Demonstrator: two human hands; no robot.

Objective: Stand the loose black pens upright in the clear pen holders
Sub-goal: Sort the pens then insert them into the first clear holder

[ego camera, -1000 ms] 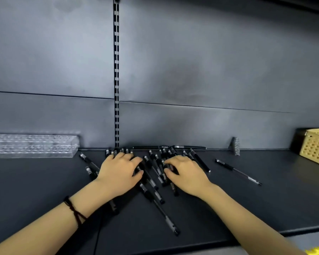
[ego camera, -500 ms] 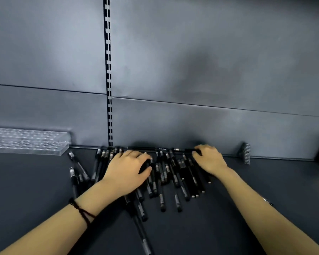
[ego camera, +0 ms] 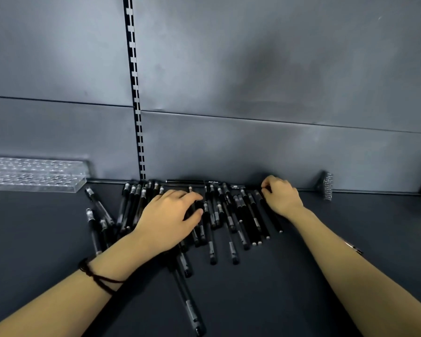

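Black pens [ego camera: 252, 215] lie flat, side by side; left hand [ego camera: 167, 220] rests loose-fingered on them, right hand [ego camera: 281, 198] pinches one.

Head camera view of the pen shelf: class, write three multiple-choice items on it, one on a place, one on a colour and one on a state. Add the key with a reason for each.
1. Where is the clear pen holder relative to the pile of pens?
A. To its left, against the back wall
B. To its right
C. In front of it, nearer the camera

2. What colour is the cord on the left wrist?
A. White
B. Dark
C. Yellow

3. How do the pens lie?
A. Upright in the holder
B. Packed in a box
C. Flat on the shelf, some under the left hand

Key:
1 A, the holder sits at the far left by the wall.
2 B, the cord looks dark brown to black.
3 C, no pens stand in the holder and the pile lies flat.
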